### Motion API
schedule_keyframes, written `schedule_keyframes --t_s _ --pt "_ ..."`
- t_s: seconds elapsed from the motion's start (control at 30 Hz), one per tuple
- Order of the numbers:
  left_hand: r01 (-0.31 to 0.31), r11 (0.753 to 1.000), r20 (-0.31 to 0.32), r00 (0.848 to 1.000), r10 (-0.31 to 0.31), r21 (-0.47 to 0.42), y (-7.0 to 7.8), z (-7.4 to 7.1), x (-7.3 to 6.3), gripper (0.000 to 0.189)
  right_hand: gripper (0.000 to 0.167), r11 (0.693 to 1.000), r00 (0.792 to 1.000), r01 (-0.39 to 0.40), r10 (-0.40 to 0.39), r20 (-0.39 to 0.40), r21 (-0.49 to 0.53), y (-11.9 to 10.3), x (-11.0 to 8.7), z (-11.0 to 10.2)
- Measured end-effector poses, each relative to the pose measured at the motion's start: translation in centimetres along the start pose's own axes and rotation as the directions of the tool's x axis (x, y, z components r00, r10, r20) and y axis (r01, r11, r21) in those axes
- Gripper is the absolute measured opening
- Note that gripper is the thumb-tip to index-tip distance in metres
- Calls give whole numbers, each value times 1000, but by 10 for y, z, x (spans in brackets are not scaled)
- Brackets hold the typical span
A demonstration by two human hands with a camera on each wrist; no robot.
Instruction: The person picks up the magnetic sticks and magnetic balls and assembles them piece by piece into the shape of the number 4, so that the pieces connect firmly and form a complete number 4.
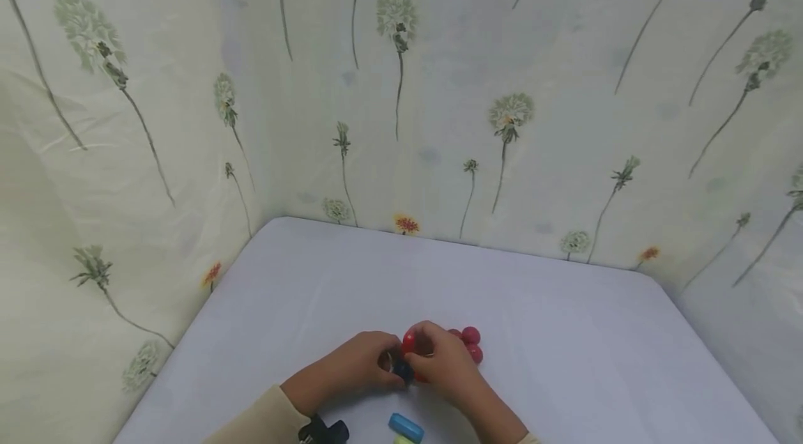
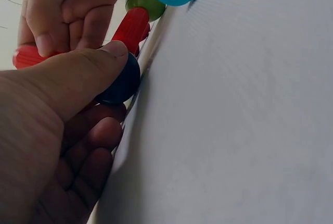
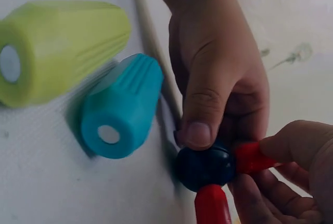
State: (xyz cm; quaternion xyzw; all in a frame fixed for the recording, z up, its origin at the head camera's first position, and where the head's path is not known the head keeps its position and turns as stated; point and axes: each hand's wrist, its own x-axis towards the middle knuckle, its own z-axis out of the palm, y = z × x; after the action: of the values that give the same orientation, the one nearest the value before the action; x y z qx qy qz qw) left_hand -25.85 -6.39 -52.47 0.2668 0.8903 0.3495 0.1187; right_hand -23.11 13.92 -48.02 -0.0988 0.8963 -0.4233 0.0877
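Observation:
In the head view my left hand (image 1: 360, 364) and right hand (image 1: 448, 367) meet low in the middle of the table. My left hand pinches a dark blue ball (image 3: 205, 166) between thumb and fingers. Fingers of my right hand (image 3: 307, 166) hold a red rod (image 3: 252, 157), its end against the ball. A second red rod (image 3: 212, 206) also meets the ball and points away from it. In the left wrist view this second rod runs towards a green ball (image 2: 146, 1); whether they touch I cannot tell.
Several red balls (image 1: 472, 336) lie just beyond my right hand. Nearer me are a blue rod (image 1: 406, 428) and a yellow-green rod (image 3: 62, 52), with pale round discs at their ends. The white table (image 1: 552, 332) meets flower-patterned cloth (image 1: 439, 116) at the back and sides.

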Motion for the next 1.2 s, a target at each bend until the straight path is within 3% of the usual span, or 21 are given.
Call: schedule_keyframes --t_s 0.17,0.5,0.67,0.77,0.87,1.03,1.2 --pt "-24 999 -11 1000 25 40 0 0 -1 29 30 1000 1000 0 0 18 3 3 1 4" --pt "-21 1000 -9 1000 22 13 1 -1 -1 31 37 999 999 -29 29 -12 24 4 2 4" --pt "-16 1000 -11 1000 16 -4 0 -1 -2 29 36 999 987 -46 42 -156 -23 5 0 -2" --pt "21 1000 -5 1000 -21 -15 2 0 -3 30 29 993 957 -56 25 -291 -101 9 1 -11" --pt "65 998 2 998 -65 -19 3 0 -2 31 26 978 931 -80 5 -366 -192 17 4 -21" --pt "86 996 6 996 -86 -27 3 2 -1 30 37 945 943 -154 54 -328 -287 30 8 -38" --pt "78 996 5 997 -78 -29 3 2 0 32 44 935 957 -185 101 -270 -304 40 9 -46"
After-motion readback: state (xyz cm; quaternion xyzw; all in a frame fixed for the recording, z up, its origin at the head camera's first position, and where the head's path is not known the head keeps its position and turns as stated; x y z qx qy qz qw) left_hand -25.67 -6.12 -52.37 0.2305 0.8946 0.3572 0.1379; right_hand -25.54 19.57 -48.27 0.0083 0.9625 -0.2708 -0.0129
